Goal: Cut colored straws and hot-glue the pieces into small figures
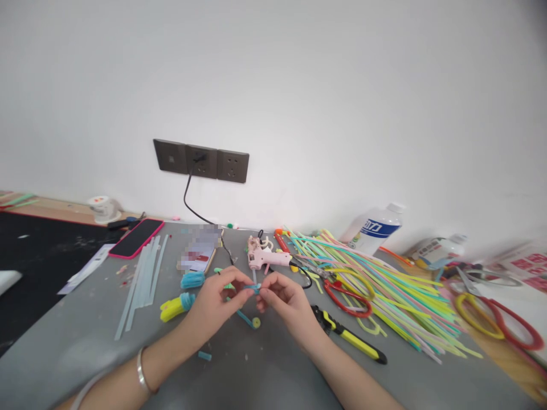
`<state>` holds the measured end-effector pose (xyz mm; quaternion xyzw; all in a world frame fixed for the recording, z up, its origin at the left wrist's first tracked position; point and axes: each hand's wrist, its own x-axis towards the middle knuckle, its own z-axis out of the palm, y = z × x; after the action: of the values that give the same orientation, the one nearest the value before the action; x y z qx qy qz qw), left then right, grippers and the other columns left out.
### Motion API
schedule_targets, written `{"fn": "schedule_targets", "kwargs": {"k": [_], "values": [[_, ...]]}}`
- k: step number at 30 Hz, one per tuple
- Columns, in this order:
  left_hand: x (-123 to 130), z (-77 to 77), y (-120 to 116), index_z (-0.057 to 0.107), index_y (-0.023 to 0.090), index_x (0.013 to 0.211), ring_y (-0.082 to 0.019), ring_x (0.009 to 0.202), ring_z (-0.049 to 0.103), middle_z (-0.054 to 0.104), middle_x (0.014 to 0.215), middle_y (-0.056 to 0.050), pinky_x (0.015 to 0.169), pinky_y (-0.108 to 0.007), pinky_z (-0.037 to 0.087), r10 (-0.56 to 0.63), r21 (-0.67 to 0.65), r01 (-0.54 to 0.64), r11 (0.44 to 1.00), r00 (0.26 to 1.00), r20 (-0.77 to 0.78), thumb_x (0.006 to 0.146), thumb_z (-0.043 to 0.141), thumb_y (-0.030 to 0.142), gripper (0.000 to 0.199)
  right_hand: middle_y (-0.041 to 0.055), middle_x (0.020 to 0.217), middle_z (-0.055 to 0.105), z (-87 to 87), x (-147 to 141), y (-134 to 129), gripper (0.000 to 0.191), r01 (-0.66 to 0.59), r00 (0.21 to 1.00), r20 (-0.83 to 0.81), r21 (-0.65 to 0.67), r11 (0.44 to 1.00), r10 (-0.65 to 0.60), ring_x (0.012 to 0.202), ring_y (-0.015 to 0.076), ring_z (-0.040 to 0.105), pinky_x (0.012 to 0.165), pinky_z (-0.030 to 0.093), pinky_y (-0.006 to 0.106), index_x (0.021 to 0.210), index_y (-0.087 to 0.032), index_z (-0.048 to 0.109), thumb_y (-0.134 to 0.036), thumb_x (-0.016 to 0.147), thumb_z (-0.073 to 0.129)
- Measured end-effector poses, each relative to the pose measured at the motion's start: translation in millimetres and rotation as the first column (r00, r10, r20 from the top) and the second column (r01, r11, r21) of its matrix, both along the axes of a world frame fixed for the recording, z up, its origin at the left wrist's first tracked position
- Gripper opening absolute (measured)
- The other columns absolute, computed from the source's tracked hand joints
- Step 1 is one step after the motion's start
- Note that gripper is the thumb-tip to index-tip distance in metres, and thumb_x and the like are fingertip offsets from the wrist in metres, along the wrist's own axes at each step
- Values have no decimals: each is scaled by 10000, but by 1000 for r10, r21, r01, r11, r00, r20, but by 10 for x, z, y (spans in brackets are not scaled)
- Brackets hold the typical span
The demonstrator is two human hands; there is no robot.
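Note:
My left hand [217,302] and my right hand [290,307] meet over the grey mat, thumbs and forefingers pinched at both ends of a short blue pipe cleaner piece [254,287]. Fingertips cover part of it. Just beyond them lies a pink hot glue gun [269,259]. Beside my left wrist are a blue pipe cleaner bundle [192,280] and a yellow bundle with blue wrapped round it [173,308]. A blue strip with a yellow round end [255,323] rests below my fingers. Nearer me is a small blue cut piece [204,356].
Many pastel pipe cleaners [401,290] spread across the right, with red-and-yellow scissors [350,293] and black-and-yellow pliers [354,339] nearby. Glue sticks [143,279] and phones [137,238] lie left. A white bottle [378,228] stands by the wall. A black cord [188,199] hangs from the socket.

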<state>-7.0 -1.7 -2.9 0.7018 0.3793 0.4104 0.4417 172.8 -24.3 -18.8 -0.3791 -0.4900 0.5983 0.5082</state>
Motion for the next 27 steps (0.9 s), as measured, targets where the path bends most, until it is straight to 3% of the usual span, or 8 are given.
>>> {"fn": "schedule_targets", "kwargs": {"k": [4, 7, 9, 11, 16, 19, 23, 27], "values": [[-18, 23, 34, 654, 173, 754, -150, 693, 577, 605, 723, -4, 595, -223, 454, 31, -65, -30, 997, 999, 14, 830, 664, 327, 172, 4, 688, 647, 44, 56, 12, 304, -8, 996, 86, 35, 999, 5, 616, 146, 606, 616, 507, 279, 823, -194, 611, -476, 818, 725], [-58, 31, 76, 659, 172, 749, -126, 630, 535, 599, 693, 9, 555, -208, 423, 86, -78, -81, 994, 995, 59, 824, 672, 349, 192, 51, 837, 672, 115, 218, 130, 213, 69, 924, 342, 283, 957, -168, 766, 197, 626, 719, 502, 325, 913, -207, 634, -420, 900, 625], [-84, 23, 112, 666, 169, 768, -113, 584, 504, 590, 672, 14, 525, -204, 404, 139, -90, -130, 987, 984, 108, 822, 674, 366, 204, 93, 982, 673, 139, 346, 267, 128, 35, 761, 540, 521, 853, -360, 945, 251, 608, 879, 466, 396, 971, -209, 646, -305, 916, 583], [-99, 9, 144, 671, 165, 788, -106, 548, 482, 581, 648, 19, 504, -204, 396, 182, -97, -169, 981, 972, 148, 809, 685, 377, 214, 121, 1095, 648, 126, 432, 420, 193, -83, 589, 677, 594, 800, -441, 1066, 289, 565, 943, 432, 444, 1081, -203, 633, -220, 907, 550], [-93, -26, 182, 674, 167, 793, -100, 526, 473, 584, 651, 25, 498, -205, 401, 192, -98, -179, 979, 970, 149, 799, 687, 378, 212, 173, 1259, 574, 29, 373, 680, 468, -261, 157, 906, 422, 868, -393, 1173, 326, 523, 965, 422, 462, 1330, -159, 525, -151, 867, 590], [-91, -34, 187, 679, 169, 807, -107, 544, 497, 606, 676, 15, 507, -210, 405, 194, -80, -185, 980, 973, 126, 807, 679, 386, 217, 194, 1238, 579, 1, 312, 728, 487, -248, 32, 931, 360, 899, -364, 1154, 335, 552, 929, 445, 433, 1349, -136, 522, -161, 873, 616], [-93, -5, 180, 676, 169, 792, -116, 564, 520, 616, 686, 7, 519, -218, 418, 208, -60, -202, 977, 971, 115, 797, 683, 396, 227, 158, 1177, 623, -27, 383, 747, 463, -261, 88, 917, 398, 880, -389, 1101, 315, 587, 895, 462, 420, 1366, -188, 521, -174, 907, 578], [-92, 30, 172, 666, 170, 783, -112, 558, 523, 602, 661, 12, 521, -218, 433, 212, -54, -206, 977, 968, 132, 791, 686, 395, 226, 145, 1251, 610, -29, 546, 743, 441, -220, 368, 816, 542, 811, -446, 1179, 289, 554, 965, 442, 424, 1393, -200, 488, -213, 952, 496]]}}
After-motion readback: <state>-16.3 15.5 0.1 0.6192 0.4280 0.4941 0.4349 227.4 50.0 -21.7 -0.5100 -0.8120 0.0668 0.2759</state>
